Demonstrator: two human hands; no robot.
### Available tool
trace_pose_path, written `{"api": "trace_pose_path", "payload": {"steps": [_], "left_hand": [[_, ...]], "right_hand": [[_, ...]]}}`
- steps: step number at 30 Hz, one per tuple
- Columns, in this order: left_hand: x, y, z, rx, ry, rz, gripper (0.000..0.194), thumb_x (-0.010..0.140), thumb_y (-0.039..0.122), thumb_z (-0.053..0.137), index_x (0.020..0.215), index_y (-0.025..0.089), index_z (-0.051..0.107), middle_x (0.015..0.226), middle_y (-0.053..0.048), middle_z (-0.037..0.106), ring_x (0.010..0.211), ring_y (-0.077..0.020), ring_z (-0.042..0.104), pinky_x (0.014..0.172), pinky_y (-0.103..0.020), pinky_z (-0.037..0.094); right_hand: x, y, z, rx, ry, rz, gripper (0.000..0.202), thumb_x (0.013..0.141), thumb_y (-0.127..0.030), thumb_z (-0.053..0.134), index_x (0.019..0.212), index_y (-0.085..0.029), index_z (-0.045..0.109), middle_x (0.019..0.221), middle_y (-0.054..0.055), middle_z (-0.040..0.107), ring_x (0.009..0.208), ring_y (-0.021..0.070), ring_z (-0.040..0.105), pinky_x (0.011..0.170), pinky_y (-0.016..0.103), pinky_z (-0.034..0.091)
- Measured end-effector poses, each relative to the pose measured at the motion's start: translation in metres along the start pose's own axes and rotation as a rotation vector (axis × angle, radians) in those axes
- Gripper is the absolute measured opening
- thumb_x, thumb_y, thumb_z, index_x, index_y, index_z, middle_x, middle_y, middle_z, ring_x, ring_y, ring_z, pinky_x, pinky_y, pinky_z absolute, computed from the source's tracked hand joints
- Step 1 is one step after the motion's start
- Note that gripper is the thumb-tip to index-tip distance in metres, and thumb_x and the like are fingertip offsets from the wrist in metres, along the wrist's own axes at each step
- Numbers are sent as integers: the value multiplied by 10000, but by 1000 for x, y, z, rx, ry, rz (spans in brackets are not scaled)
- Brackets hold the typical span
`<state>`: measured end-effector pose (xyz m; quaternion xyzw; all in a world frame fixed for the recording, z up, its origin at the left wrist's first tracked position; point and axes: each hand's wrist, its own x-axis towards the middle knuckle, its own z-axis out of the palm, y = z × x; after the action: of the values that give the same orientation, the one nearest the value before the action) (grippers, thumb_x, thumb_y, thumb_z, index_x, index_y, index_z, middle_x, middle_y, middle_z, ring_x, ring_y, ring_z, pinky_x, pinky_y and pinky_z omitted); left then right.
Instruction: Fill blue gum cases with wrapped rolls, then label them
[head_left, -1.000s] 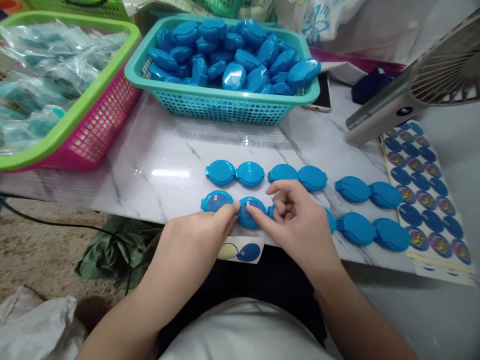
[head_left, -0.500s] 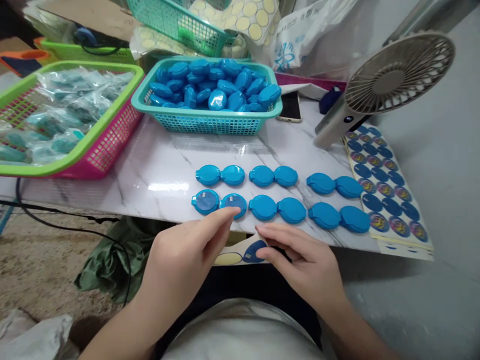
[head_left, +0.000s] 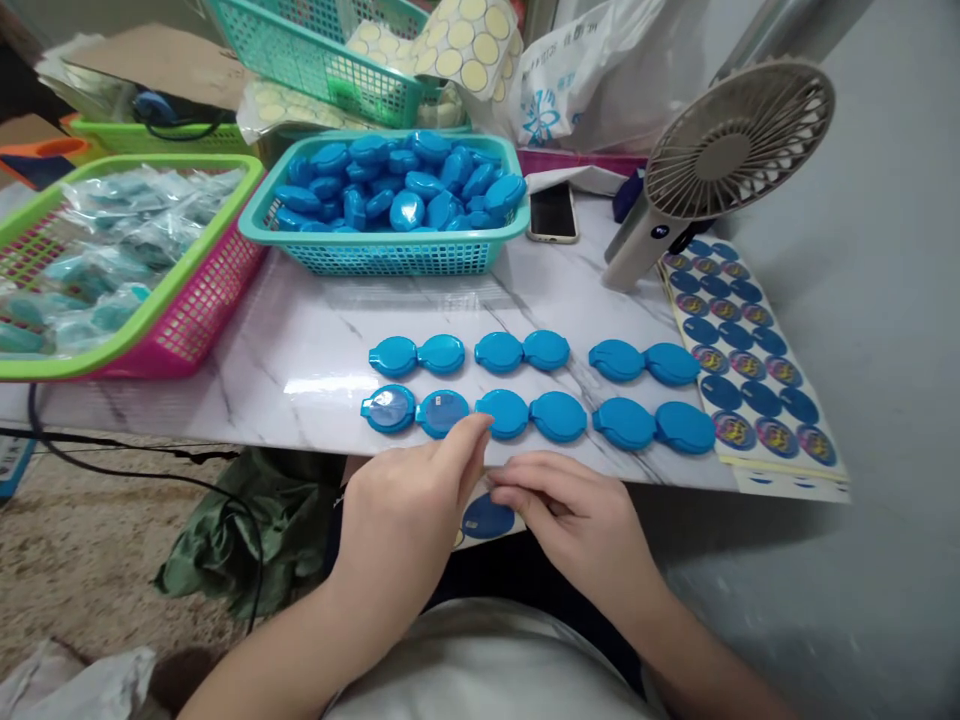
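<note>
Along the table's front edge, glossy blue oval cases (head_left: 558, 416) lie in two rows of touching pairs. The two at the left of the front row, such as the stickered case (head_left: 442, 412), bear darker round stickers. My left hand (head_left: 412, 515) is closed, fingertips pinched together just in front of the third front-row case; what they hold, if anything, is hidden. My right hand (head_left: 585, 515) pinches the edge of a strip of round stickers (head_left: 487, 516), held below the table edge. A dark blue sticker shows on the strip, partly covered by my hands.
Behind the rows stands a turquoise basket (head_left: 390, 252) heaped with blue cases. At left is a green-and-pink basket (head_left: 195, 270) of bagged items. A phone (head_left: 553, 212), a small fan (head_left: 724, 150) and sticker sheets (head_left: 757, 350) lie to the right. A black cable (head_left: 150, 478) hangs at left.
My left hand has moved right, from the second stickered case to before the third case, closer to my right hand. More of the strip is now covered. The whole view has shifted slightly.
</note>
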<state>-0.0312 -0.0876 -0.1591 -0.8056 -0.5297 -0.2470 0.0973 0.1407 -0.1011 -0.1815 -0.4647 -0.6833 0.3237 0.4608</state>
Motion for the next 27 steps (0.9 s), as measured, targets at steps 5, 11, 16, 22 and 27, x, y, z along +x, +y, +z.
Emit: {"api": "trace_pose_path", "payload": {"steps": [5,11,16,22,27], "left_hand": [[-3,-3,12,-9,5,-27,244,1030,248,529,1011,206,769,427,74,489,352,-113,466,433,-276,265],[-3,-4,8,-90,67,-14,213,1022,228,557,1012,175,764,442,89,460,366,-100,427,452,-275,291],[-3,-4,5,-109,73,-15,206,1026,214,552,1016,181,755,445,96,458,373,-91,417,462,-257,298],[0,-4,8,-106,60,-32,202,1027,220,549,1025,181,747,467,84,529,372,-86,453,458,-250,305],[2,-6,11,-118,50,-46,188,1018,217,566,1023,181,750,478,82,552,360,-90,436,448,-262,302]], "right_hand": [[-5,0,-1,91,-57,94,97,825,-147,789,876,-226,810,880,34,791,712,156,749,616,207,616],[-5,-5,0,44,-62,51,118,840,-109,770,848,-226,789,863,8,796,741,143,754,704,204,619],[-6,-10,-1,25,-57,28,123,861,-109,735,837,-227,759,850,1,787,723,141,748,704,203,624],[-7,-6,0,1,-15,43,124,860,-108,738,888,-226,761,884,9,797,754,149,760,706,192,632],[-2,-4,1,-47,-15,-33,157,856,-69,733,843,-222,763,842,1,790,749,142,761,752,188,634]]}}
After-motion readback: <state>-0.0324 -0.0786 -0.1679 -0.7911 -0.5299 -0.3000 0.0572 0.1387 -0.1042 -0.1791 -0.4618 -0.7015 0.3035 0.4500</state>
